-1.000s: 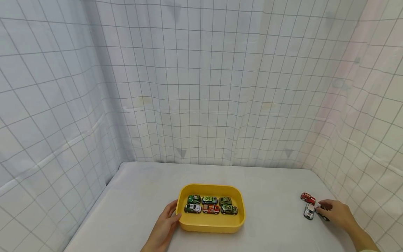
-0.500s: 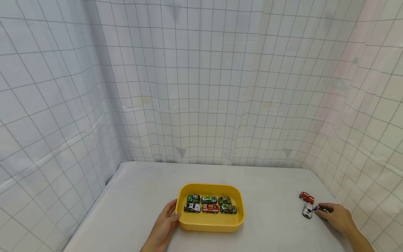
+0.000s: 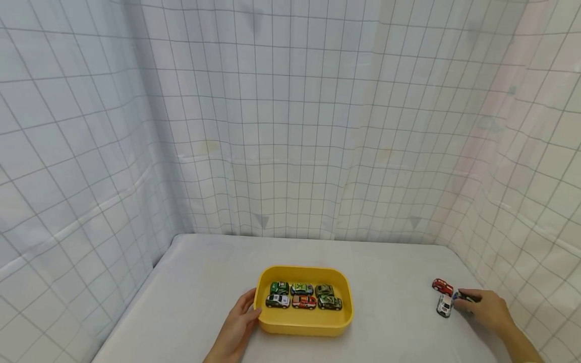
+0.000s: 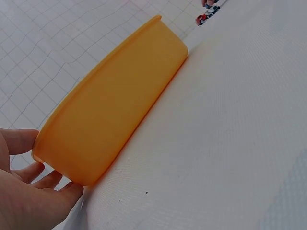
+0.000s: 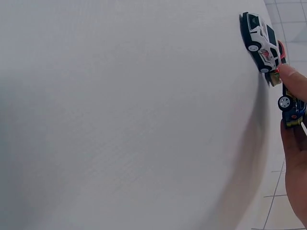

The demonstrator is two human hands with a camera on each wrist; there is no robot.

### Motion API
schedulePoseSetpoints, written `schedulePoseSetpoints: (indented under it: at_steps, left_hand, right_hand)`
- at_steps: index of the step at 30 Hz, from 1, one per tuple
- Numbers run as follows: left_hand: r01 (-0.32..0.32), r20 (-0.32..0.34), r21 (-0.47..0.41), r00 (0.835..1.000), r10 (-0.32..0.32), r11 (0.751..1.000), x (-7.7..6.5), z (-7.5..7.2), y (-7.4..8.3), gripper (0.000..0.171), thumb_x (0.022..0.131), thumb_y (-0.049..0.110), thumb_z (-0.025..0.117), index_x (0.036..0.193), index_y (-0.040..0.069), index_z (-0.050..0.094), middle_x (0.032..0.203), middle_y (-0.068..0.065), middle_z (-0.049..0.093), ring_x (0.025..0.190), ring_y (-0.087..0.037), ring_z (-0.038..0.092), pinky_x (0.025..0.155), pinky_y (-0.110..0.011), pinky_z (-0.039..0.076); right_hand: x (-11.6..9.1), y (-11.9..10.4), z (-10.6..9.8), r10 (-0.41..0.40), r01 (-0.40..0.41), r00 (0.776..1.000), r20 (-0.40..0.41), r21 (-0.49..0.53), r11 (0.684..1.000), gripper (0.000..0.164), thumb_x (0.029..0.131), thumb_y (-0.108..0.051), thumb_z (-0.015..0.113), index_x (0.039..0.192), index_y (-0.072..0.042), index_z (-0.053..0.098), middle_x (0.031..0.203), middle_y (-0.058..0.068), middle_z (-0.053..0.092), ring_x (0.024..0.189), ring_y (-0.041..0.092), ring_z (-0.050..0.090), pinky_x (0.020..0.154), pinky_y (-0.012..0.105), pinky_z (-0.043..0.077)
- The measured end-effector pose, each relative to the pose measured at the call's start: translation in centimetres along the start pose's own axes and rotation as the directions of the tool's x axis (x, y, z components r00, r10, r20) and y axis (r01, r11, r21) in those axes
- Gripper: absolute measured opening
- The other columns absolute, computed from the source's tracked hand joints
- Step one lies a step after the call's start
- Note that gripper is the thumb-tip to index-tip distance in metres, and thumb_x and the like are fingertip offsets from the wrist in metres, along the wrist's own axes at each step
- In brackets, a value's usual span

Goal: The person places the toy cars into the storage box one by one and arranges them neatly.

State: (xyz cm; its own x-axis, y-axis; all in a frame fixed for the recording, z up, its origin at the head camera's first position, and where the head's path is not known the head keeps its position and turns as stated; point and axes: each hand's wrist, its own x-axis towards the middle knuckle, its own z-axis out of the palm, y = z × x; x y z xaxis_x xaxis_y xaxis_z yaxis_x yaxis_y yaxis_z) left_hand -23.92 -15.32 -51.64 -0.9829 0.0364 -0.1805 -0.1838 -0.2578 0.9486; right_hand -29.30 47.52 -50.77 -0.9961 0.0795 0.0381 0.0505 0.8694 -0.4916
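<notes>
My left hand (image 3: 238, 321) holds the left end of a yellow box (image 3: 304, 328), thumb at the rim and fingers against the outer wall, as the left wrist view (image 4: 115, 96) shows. Two rows of small toy cars lie in the box, among them an orange-red car (image 3: 304, 301) and a white-and-green car (image 3: 278, 301). Far to the right, my right hand (image 3: 487, 311) pinches a dark blue toy car (image 5: 291, 111) between thumb and fingers, partly hidden by them. Right beside it on the table are a white toy car (image 3: 444, 306) and a red toy car (image 3: 442, 287).
A white cloth covers the table (image 3: 390, 302). Grid-lined white curtains (image 3: 299, 151) enclose it at the back and on both sides; the right one (image 3: 544, 242) hangs close to my right hand.
My right hand has gone from reaching over the dark blue car to pinching it, and the car has risen slightly. The left hand and the box have stayed put.
</notes>
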Motion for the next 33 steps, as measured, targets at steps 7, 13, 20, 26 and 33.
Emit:
schedulePoseSetpoints:
  at_steps: [7,13,20,26,33]
  left_hand:
    - [-0.001,0.003,0.008,1.0,0.001,1.0,-0.1,0.0,0.1,0.064,0.105,0.003,0.054,0.161,-0.001,0.024,0.167,-0.029,0.014,0.152,-0.044,0.018,0.121,-0.058,0.022]
    - [0.0,-0.004,0.009,1.0,0.001,1.0,-0.2,0.1,0.1,0.063,0.105,0.002,0.053,0.161,-0.002,0.024,0.166,-0.029,0.015,0.152,-0.045,0.018,0.121,-0.057,0.022]
    - [0.005,0.0,0.009,1.0,-0.005,1.0,-0.1,0.1,0.0,0.064,0.105,0.004,0.054,0.161,-0.001,0.022,0.167,-0.029,0.013,0.152,-0.045,0.018,0.121,-0.058,0.022]
    - [0.009,-0.002,0.011,1.0,-0.009,1.0,0.0,-0.1,0.0,0.064,0.106,0.005,0.054,0.162,0.0,0.022,0.167,-0.029,0.013,0.152,-0.044,0.018,0.121,-0.057,0.022]
    - [0.009,0.0,0.014,1.0,-0.009,1.0,0.0,-0.1,0.1,0.065,0.105,0.004,0.054,0.161,-0.001,0.022,0.167,-0.029,0.013,0.152,-0.045,0.017,0.121,-0.058,0.022]
  right_hand:
    - [0.7,-1.2,0.0,-0.084,0.083,0.996,-0.034,-0.028,0.996,0.064,0.09,-0.047,0.08,0.124,0.006,0.07,0.118,0.039,0.064,0.095,0.049,0.063,0.073,0.05,0.054]
    - [1.0,-2.6,0.4,-0.156,0.155,0.987,-0.048,-0.02,0.988,0.059,0.09,-0.042,0.08,0.123,0.006,0.071,0.124,0.04,0.061,0.115,0.063,0.054,0.085,0.066,0.052]
    - [1.6,-4.3,0.9,-0.215,0.215,0.976,-0.044,0.009,0.977,0.053,0.09,-0.039,0.082,0.122,0.004,0.073,0.12,0.033,0.067,0.11,0.056,0.061,0.08,0.055,0.057]
    - [2.0,-6.3,1.3,-0.25,0.251,0.967,-0.044,0.012,0.968,0.052,0.088,-0.038,0.083,0.12,0.002,0.075,0.117,0.03,0.069,0.101,0.041,0.066,0.071,0.039,0.055]
    - [2.1,-7.7,2.0,-0.295,0.296,0.955,-0.041,0.029,0.955,0.047,0.088,-0.035,0.084,0.118,0.0,0.077,0.116,0.026,0.071,0.106,0.045,0.066,0.078,0.05,0.059]
